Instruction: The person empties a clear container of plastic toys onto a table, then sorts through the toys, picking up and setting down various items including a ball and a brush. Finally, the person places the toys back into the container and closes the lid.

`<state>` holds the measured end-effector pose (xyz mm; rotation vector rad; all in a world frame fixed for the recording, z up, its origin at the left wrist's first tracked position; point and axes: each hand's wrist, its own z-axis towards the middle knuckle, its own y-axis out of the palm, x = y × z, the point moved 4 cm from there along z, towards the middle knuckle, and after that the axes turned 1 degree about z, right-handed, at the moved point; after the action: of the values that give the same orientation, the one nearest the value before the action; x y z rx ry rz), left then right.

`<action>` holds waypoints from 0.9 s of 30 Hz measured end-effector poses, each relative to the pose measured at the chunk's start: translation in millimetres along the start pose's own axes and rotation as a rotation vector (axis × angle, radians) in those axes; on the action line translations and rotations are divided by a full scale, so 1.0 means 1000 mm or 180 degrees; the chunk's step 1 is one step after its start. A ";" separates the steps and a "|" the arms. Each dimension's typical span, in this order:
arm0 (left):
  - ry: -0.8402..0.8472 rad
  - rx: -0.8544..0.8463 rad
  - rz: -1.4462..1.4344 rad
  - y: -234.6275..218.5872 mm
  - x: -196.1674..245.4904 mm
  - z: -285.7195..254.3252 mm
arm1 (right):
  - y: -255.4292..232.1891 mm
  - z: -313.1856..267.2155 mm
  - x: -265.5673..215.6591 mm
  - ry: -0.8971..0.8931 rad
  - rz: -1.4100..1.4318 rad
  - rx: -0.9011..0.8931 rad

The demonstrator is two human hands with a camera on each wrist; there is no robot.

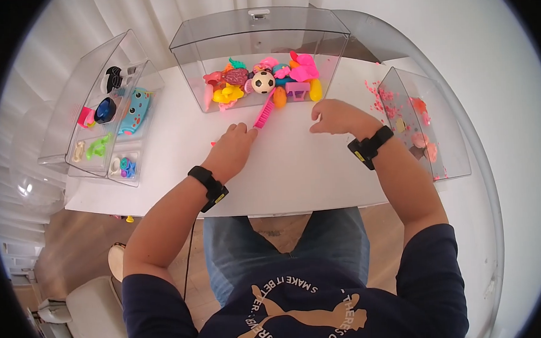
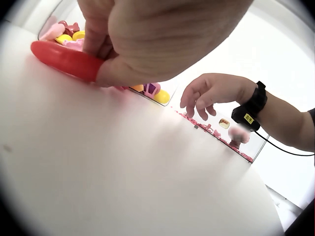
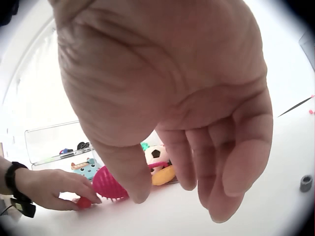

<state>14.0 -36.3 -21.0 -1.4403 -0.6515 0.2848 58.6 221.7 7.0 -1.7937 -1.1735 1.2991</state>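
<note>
My left hand (image 1: 230,151) is low over the white table, pinching a smooth red toy piece (image 2: 64,59) between thumb and fingers; most of it is hidden from the head view. Just beyond those fingertips lies a pink toy hairbrush (image 1: 264,113), its bristles visible in the right wrist view and its handle pointing toward the far bin. My right hand (image 1: 336,118) hovers over the table to the right with loosely bent fingers and nothing in them. Nearest to it are a yellow toy (image 1: 316,89) and an orange toy (image 1: 280,97) at the bin's front.
A clear bin (image 1: 185,57) at the back holds a soccer ball (image 1: 263,82) and many colourful toys. On the left, another clear bin (image 1: 67,143) contains a blue toy case (image 1: 135,111) and small pieces. A third bin (image 1: 450,153) on the right has pink bits beside it.
</note>
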 end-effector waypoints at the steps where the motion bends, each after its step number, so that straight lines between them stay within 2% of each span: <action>1: -0.0030 -0.0023 -0.0001 0.001 0.000 -0.001 | 0.006 -0.001 -0.005 -0.0261 -0.0092 0.0095; 2: -0.0055 0.0002 -0.0032 0.000 0.000 -0.004 | 0.012 -0.002 -0.011 -0.0524 -0.0178 0.0190; 4: -0.0091 0.0070 -0.0087 -0.004 0.002 -0.007 | 0.017 -0.004 -0.019 -0.0482 -0.0190 0.0177; 7: -0.0006 0.0553 -0.0043 -0.005 -0.003 -0.015 | 0.018 -0.005 -0.025 -0.0539 -0.0166 0.0380; 13: -0.0076 0.0760 -0.0382 -0.016 -0.017 -0.047 | 0.026 -0.002 -0.034 -0.0471 0.0043 0.0462; 20: -0.0633 0.1540 -0.0536 -0.014 -0.020 -0.115 | 0.019 -0.009 -0.046 -0.0540 0.0170 0.0744; 23: -0.0843 0.1750 -0.0514 0.017 -0.015 -0.145 | 0.017 0.006 -0.046 -0.0954 0.0079 0.1344; 27: -0.0870 0.1858 -0.0538 0.025 -0.010 -0.142 | -0.002 0.017 -0.072 -0.1187 -0.0358 0.1682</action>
<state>92.1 -154.7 -47.3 -0.7887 -0.8241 0.4976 33.4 156.8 31.1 -1.1236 -0.9736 1.7283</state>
